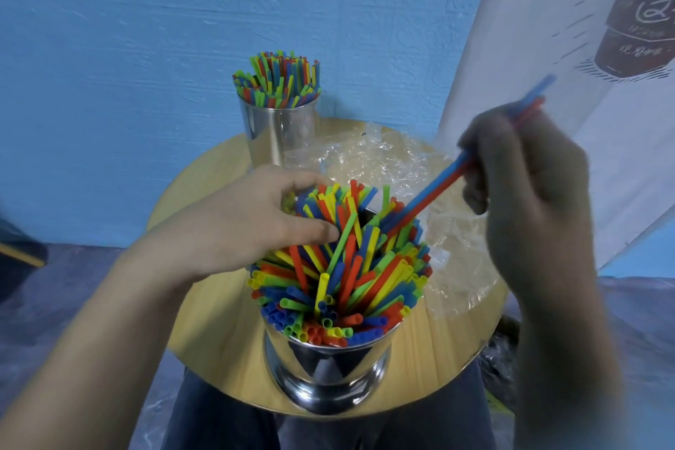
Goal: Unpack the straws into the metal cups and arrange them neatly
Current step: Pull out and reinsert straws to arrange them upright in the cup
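Had the left hand [252,219] at the left side of the near cup [328,373]. Had its thumb and fingers [317,230] curled round a bunch of the straws [347,274] there, as if holding them aside.

Saw the far cup [281,131] at the back of the table [204,321], well apart from both hands. Saw it packed with more straws [277,78], standing up fairly even.

Saw the near cup at the front edge of the table, stuffed with straws leaning every which way. Saw the plastic wrap [383,157] lying crumpled on the table, behind and to the right of the near cup.

Held two loose straws [438,190], one blue and one red, side by side in the right hand [526,186]. Had those fingers closed round their middle, though blurry. Had the low ends poked down into a gap in the near cup.

Could go wrong like this:
- Could bend the two loose straws by shoving them hard against the packed ones.
- Could tip the near cup off the table by leaning on it, so close to the edge.
- Could spill straws onto the floor by letting go of the bunch too soon.

Counted two hands, two metal cups, two loose straws, one plastic wrap and one table. Could not count the straws in the cups, far too many.
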Demonstrator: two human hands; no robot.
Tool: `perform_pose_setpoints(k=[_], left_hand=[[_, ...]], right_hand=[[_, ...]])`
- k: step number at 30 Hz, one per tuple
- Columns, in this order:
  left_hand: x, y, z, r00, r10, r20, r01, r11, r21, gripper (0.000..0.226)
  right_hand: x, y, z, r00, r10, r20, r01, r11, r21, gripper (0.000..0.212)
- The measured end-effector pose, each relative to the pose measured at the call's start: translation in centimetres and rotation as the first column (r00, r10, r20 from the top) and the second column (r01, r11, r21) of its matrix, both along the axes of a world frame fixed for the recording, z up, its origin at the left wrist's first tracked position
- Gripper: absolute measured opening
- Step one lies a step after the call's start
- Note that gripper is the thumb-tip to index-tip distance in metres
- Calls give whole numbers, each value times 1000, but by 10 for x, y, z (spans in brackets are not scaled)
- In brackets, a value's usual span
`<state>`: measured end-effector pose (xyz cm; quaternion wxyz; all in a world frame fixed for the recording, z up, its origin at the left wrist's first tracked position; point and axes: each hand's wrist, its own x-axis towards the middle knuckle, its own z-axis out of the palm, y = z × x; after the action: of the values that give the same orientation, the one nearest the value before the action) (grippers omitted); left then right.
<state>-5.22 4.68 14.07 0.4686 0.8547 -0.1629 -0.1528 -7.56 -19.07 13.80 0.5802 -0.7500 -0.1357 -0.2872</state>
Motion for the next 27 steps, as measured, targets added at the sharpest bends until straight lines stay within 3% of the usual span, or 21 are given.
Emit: perform_pose_setpoints(k=[3, 5, 8, 13, 17, 27], left_hand=[[-1, -2, -1, 997, 64, 35, -63, 998, -29, 13], [-3, -2, -1, 997, 77, 30, -75, 995, -66, 11], [-4, -2, -1, 995, 94, 42, -90, 991, -100, 9], [-3, -3, -4, 990, 127, 68, -119, 987, -110, 4], [-1, -2, -5, 987, 136, 81, -128, 987, -100, 5], [3, 1, -8, 991, 65, 118, -59, 997, -50, 18]], right_hand=[[-2, 12, -8, 981, 137, -139, -168, 954, -248, 17], [-3, 14, -12, 963, 188, -192, -230, 947, -225, 4], [-1, 14, -13, 963, 189, -190, -221, 962, -160, 21], [-1, 11, -14, 973, 146, -177, -193, 937, -292, 14], [1, 8, -18, 945, 152, -289, -259, 887, -382, 31], [3, 3, -14, 885, 174, -432, -318, 904, -287, 22]])
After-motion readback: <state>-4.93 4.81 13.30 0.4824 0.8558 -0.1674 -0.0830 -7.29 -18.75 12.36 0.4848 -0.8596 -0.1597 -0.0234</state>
